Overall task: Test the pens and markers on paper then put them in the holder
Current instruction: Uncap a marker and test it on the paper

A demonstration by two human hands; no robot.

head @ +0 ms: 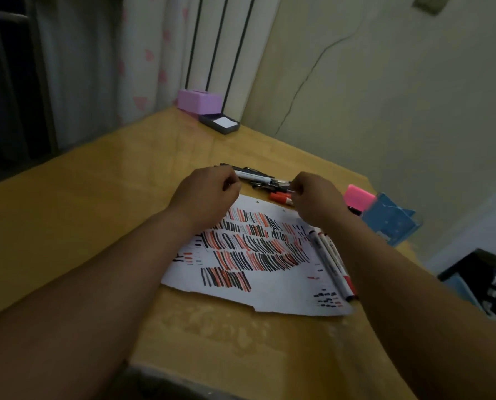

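A white paper [269,287] covered in rows of red and black test strokes lies on the wooden desk [96,215]. Beyond its far edge is a pile of pens and markers [259,178], with a red marker [280,197] beside it. My right hand [317,199] pinches a thin pen by its end, just above the red marker. My left hand [209,194] is curled into a fist at the near end of the pile; anything inside it is hidden. Two markers [332,264] lie on the paper's right side. The blue holder [388,223] stands at the desk's right edge.
A pink block [357,197] sits against the blue holder. At the desk's far corner stand a purple box [199,102] and a dark tray with white notes [219,124]. The wall runs along the desk's right side, and curtains hang behind it.
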